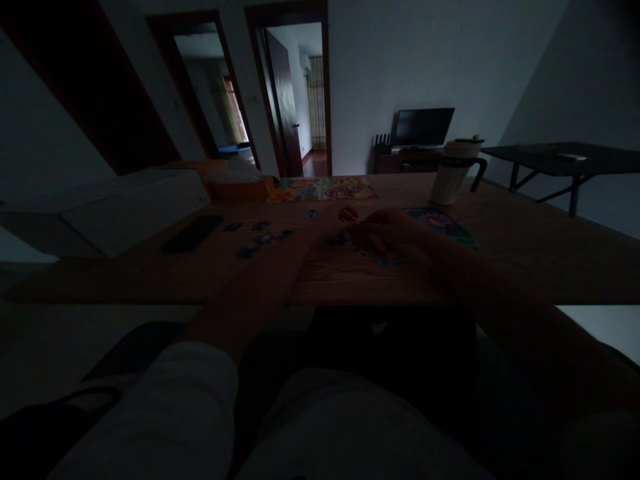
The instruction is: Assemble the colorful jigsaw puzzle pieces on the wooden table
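The room is dim. My left hand (pixel 334 222) and my right hand (pixel 387 225) meet over the middle of a wooden table (pixel 500 253), fingers curled together above a small heap of jigsaw pieces (pixel 367 245). Each hand seems to pinch something small, too dark to name. Loose dark puzzle pieces (pixel 263 239) lie to the left of my left hand. A partly built puzzle (pixel 443 221) lies just right of my right hand. A colourful picture sheet (pixel 323 189) lies farther back.
A white lidded mug with a handle (pixel 456 170) stands at the back right of the table. A dark phone (pixel 193 233) and a white box (pixel 135 207) sit on the left. A black side table (pixel 560 160), a monitor (pixel 423 127) and open doorways lie beyond.
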Motion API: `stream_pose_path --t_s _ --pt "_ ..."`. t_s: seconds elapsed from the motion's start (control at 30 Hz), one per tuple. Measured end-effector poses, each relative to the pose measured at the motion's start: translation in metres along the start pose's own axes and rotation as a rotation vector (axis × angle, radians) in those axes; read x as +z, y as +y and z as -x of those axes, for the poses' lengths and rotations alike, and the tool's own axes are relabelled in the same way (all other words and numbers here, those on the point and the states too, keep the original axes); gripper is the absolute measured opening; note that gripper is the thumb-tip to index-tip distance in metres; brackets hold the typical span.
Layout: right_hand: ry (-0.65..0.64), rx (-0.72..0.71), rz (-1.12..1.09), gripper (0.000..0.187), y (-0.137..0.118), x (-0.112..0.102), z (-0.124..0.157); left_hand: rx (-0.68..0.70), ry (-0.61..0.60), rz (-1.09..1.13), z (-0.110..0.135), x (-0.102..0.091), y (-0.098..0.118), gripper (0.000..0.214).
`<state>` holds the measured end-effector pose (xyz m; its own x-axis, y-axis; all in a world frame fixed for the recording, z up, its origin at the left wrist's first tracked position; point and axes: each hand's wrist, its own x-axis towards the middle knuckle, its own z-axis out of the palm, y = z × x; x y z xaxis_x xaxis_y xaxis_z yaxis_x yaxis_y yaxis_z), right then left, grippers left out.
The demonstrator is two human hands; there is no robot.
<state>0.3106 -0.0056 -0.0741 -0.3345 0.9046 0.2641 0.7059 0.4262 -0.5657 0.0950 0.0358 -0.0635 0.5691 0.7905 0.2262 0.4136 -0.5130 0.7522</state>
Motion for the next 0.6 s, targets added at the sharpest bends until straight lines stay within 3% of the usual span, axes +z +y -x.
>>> stream_pose_path --t_s 0.17,0.33,0.47,0.6 --pt "0.046 0.049 -0.075 0.023 -0.0046 0.0056 -0.0009 -0.034 -0.004 0.023 -0.0002 0.0013 -0.0019 0.026" --pt "0.116 0.107 -0.171 0.027 -0.0055 0.0040 -0.0003 -0.099 -0.091 0.117 0.0042 0.0001 -0.0020 0.042" --pt "0.121 0.174 -0.196 0.026 -0.0065 0.0001 0.0014 -0.074 -0.017 0.102 0.0039 0.0003 -0.0030 0.046" --pt "0.086 0.161 -0.165 0.027 -0.0052 -0.0024 0.0026 -0.003 -0.032 0.013 0.0015 -0.0013 -0.0052 0.037"
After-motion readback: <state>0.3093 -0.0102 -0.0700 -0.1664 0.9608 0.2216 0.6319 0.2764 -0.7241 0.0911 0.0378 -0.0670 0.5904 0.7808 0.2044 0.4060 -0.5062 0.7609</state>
